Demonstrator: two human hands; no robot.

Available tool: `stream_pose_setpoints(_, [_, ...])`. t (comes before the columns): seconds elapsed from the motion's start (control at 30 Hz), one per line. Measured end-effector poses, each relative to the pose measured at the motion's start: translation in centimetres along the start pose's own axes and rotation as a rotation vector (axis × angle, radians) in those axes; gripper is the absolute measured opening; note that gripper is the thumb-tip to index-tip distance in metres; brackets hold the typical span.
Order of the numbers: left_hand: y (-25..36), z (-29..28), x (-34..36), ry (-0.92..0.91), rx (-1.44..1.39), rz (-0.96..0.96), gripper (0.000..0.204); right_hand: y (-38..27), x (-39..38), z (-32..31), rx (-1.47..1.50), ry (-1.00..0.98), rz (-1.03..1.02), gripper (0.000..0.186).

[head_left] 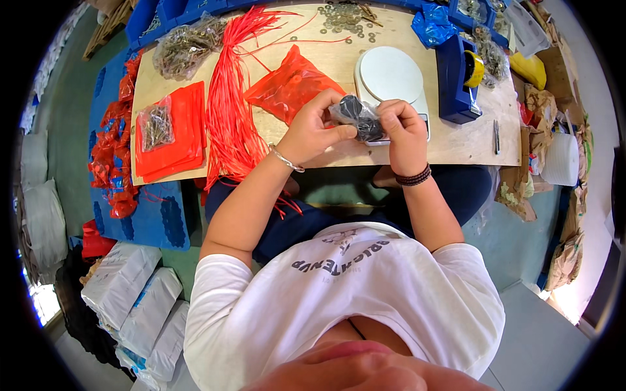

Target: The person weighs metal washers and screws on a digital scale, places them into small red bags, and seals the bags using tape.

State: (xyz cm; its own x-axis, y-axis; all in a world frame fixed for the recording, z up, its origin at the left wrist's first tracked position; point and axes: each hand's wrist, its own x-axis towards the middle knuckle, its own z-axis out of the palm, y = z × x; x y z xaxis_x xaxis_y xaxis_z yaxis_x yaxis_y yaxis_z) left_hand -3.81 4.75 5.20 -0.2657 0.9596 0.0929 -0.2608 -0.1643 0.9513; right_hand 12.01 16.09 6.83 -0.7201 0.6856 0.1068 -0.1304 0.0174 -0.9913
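Between my two hands is a small clear plastic bag of black rounded parts [355,111], held above the table's front edge. My left hand [318,129] pinches the bag from its left side, thumb below and fingers above. On the other side, my right hand [405,127] is closed with its fingertips at the bag's right end. Just behind the hands stands a white scale [391,73] with a round plate. A red plastic bag [293,85] lies to the left of it, close to my left hand; its contents are hard to make out.
On the left lie red ties [229,117], stacked red bags [171,164] topped by a bag of screws [156,125], and bagged bolts [189,49]. Loose washers [347,19] lie at the back. A blue tape dispenser [455,85] and a pen [496,137] are right.
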Motion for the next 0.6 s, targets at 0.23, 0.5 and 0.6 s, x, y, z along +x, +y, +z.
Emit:
stream_pose_setpoints(0.23, [0.4,0.3,0.0,-0.018,-0.18,-0.173,0.038,-0.2,0.2,0.1,0.52,0.091,0.345,0.004])
stream_pose_setpoints(0.5, [1.6,0.9,-1.2,-0.076,1.126,0.025,0.04,0.2,-3.0,-3.2,-0.007,-0.306,0.648,0.045])
stream_pose_setpoints(0.6, [0.9,0.7,-0.8,0.078,1.213,0.201,0.042,0.8,-3.1,-3.6,-0.096,-0.248,0.659,0.038])
